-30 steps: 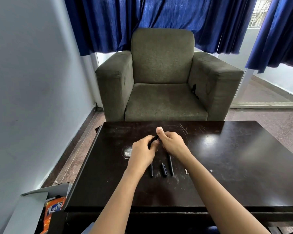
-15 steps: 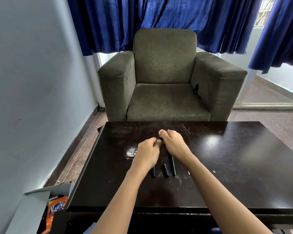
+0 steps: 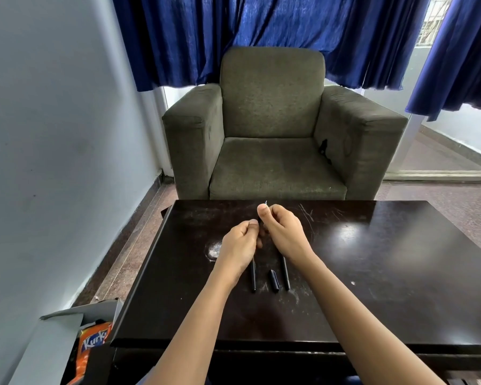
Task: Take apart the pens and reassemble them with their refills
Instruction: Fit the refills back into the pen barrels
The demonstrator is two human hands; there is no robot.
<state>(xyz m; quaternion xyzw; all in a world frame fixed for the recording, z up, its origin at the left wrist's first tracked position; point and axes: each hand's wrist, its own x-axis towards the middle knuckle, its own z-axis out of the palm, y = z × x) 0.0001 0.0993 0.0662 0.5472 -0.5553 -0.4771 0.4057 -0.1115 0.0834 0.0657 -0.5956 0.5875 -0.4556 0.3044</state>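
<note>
Orange snack bag (image 3: 93, 343) in the open box (image 3: 67, 329), bottom left, reads "Kurk…", rest is cut off. Left hand (image 3: 240, 247) & right hand (image 3: 282, 234) are both pinched on one pen (image 3: 259, 222) over the dark table (image 3: 372, 273); it is mostly hidden by fingers. Two black barrels (image 3: 253, 276) (image 3: 285, 272) & a cap (image 3: 273, 280) lie below the hands.

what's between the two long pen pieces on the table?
A short black cap lies between the left pen piece and the right pen piece, touching neither; head view.
</note>
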